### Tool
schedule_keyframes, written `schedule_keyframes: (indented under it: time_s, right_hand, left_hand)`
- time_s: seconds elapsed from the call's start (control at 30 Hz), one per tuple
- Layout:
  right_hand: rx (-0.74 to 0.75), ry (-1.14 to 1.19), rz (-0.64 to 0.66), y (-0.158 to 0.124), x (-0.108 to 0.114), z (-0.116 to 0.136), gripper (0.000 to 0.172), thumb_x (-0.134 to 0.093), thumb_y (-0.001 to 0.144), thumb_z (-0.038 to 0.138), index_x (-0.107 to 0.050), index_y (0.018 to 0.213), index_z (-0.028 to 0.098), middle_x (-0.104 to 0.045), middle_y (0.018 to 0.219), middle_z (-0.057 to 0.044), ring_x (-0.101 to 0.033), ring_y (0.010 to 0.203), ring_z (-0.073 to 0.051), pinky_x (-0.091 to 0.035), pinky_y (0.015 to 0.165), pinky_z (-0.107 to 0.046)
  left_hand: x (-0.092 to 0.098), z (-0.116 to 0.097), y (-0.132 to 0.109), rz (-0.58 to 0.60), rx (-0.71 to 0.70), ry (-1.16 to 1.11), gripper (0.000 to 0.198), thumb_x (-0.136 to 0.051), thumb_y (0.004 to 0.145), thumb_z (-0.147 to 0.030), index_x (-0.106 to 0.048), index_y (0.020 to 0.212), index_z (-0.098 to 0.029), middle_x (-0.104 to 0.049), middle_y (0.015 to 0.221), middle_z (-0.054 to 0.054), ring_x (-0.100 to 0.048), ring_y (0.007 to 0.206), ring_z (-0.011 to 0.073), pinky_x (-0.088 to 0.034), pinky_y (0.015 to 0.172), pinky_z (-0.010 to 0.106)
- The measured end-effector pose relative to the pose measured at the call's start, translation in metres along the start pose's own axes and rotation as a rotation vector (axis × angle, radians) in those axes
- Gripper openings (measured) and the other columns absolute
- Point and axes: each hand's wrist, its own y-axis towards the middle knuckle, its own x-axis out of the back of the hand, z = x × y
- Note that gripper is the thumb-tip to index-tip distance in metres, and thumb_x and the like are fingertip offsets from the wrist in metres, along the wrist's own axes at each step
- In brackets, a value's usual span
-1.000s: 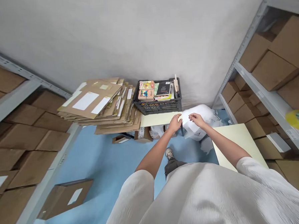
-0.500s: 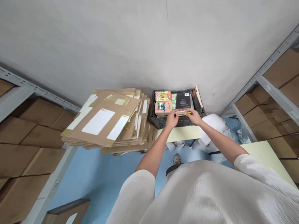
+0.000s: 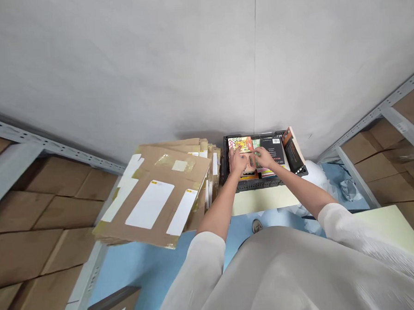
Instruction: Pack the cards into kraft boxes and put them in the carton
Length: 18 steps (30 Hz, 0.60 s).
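A black plastic crate (image 3: 245, 186) full of books stands against the wall. My left hand (image 3: 237, 161) is over the left part of a pink-covered book (image 3: 250, 161), its fingers bent around that side. My right hand (image 3: 263, 158) has its fingertips at the same book's right edge. Much of the cover is hidden under my hands. Behind it lies a book with a yellow and red patterned cover (image 3: 246, 143). To the right are a green book (image 3: 257, 143) and a black book (image 3: 276, 147) with a barcode. Another dark-covered book (image 3: 293, 153) leans upright at the crate's right end.
A tall stack of flattened cardboard (image 3: 190, 174) with white labels is left of the crate. The crate rests on a pale yellow table (image 3: 265, 199). Shelves of brown boxes (image 3: 15, 209) line both sides. White plastic wrap (image 3: 319, 177) lies at the right.
My hands have moved from the crate's front, where they held a thin pink and yellow item, onto the pink book at the left. The view has shifted, too.
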Motion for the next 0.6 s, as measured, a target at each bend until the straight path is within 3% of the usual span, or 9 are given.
schedule_keyframes:
  time_s: [0.1, 0.3, 0.43, 0.6]
  right_hand:
    - [0.022, -0.036, 0.022, 0.017, -0.012, 0.000, 0.035, -0.059, 0.086, 0.019, -0.077, 0.116, 0.018, -0.072, 0.129, -0.014, -0.062, 0.131, -0.029, -0.049, 0.119, -0.044]
    - [-0.037, -0.053, 0.004, 0.030, -0.028, -0.002, 0.041, -0.060, 0.083, 0.020, -0.076, 0.120, 0.020, -0.073, 0.129, -0.013, -0.064, 0.126, -0.031, -0.051, 0.116, -0.047]
    - [-0.018, -0.062, -0.056, 0.030, -0.027, 0.000, 0.047, -0.060, 0.083, 0.020, -0.074, 0.127, 0.020, -0.072, 0.132, -0.014, -0.065, 0.122, -0.031, -0.052, 0.115, -0.047]
    - [0.035, -0.131, -0.144, 0.025, -0.015, 0.011, 0.046, -0.062, 0.085, 0.018, -0.075, 0.129, 0.021, -0.072, 0.132, -0.013, -0.061, 0.127, -0.035, -0.049, 0.116, -0.051]
  left_hand:
    - [-0.001, 0.004, 0.012, 0.000, 0.041, 0.004, 0.052, -0.066, 0.087, -0.012, -0.068, 0.138, -0.023, -0.047, 0.169, 0.015, -0.040, 0.162, 0.0347, -0.040, 0.131, 0.050]
    - [-0.002, 0.007, 0.020, 0.018, 0.061, 0.036, 0.049, -0.068, 0.088, -0.015, -0.070, 0.136, -0.025, -0.052, 0.165, 0.014, -0.046, 0.157, 0.0358, -0.043, 0.128, 0.051]
    - [0.005, 0.007, 0.017, -0.032, 0.045, 0.060, 0.053, -0.071, 0.086, -0.012, -0.071, 0.135, -0.031, -0.055, 0.163, 0.010, -0.051, 0.151, 0.0390, -0.046, 0.123, 0.058]
    - [0.017, -0.004, 0.011, -0.123, -0.033, 0.054, 0.042, -0.063, 0.093, -0.011, -0.073, 0.131, -0.029, -0.064, 0.147, 0.012, -0.055, 0.140, 0.0374, -0.045, 0.121, 0.056]
